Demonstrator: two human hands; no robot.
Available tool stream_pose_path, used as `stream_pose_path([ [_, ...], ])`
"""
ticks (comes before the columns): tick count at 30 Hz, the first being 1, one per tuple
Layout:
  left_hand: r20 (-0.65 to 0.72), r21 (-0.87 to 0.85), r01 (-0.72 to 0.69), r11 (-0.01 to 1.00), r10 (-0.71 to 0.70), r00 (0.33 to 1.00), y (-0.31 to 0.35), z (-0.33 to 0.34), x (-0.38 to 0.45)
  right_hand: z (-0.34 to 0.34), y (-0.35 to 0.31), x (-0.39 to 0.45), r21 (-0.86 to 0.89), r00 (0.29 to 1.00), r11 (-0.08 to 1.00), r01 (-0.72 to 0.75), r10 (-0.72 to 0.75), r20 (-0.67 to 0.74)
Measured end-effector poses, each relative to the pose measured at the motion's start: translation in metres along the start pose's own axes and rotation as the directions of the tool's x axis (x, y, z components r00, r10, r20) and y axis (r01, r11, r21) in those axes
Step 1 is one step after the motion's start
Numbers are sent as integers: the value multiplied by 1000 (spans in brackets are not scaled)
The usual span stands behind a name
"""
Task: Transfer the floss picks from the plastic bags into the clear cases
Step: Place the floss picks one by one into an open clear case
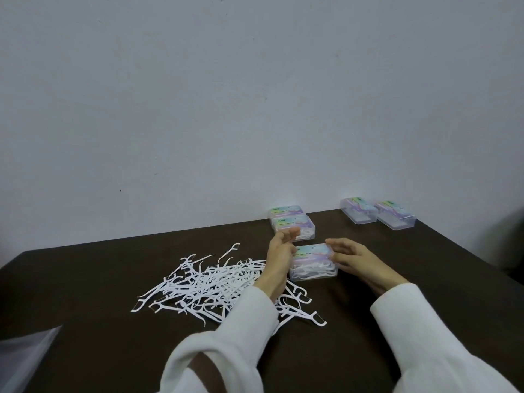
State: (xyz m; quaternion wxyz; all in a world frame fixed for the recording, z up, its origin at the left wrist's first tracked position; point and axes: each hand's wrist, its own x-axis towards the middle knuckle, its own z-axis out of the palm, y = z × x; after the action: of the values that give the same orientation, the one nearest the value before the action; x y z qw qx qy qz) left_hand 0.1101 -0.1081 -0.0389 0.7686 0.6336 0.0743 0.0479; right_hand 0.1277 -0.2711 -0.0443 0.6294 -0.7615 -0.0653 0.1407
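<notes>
While the dark table (397, 279) spreads under everything, one loose heap of white floss picks (204, 282) (too tangled to count) lies just left of the left hand (279, 259). Five clear cases show: one filled case (313, 262) between both hands, its right end touched by the right hand (357, 259) with fingers relaxed; two (293, 224) beyond the left fingertips, which curl loosely, holding nothing; two (377, 214) farther right.
</notes>
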Motion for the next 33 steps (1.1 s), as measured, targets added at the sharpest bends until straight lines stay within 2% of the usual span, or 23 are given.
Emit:
stream_pose_path([
  [12,43,71,-29,997,26,999,-2,-1,-3,-2,1,0,-38,1000,999,13,-12,22],
  [16,91,203,-86,976,68,994,-8,-3,-1,-3,1,1,-64,1000,998,20,-18,25],
  [19,165,377,-194,906,140,976,-14,-6,-2,-3,1,1,-99,999,995,28,-26,22],
  [22,293,586,-369,722,236,926,-19,-9,-4,-3,1,1,-123,999,992,40,-38,14],
  [23,323,621,-403,672,250,913,-20,-9,-4,-3,1,0,-131,999,990,43,-42,12],
  [25,349,644,-422,638,246,904,-19,-10,-5,-2,0,0,-138,999,990,43,-42,14],
  [30,363,657,-431,619,241,900,-17,-12,-5,-2,0,1,-152,999,988,39,-37,17],
  [33,322,612,-379,694,219,921,-14,-14,-6,0,0,0,-181,998,982,55,-54,10],
])
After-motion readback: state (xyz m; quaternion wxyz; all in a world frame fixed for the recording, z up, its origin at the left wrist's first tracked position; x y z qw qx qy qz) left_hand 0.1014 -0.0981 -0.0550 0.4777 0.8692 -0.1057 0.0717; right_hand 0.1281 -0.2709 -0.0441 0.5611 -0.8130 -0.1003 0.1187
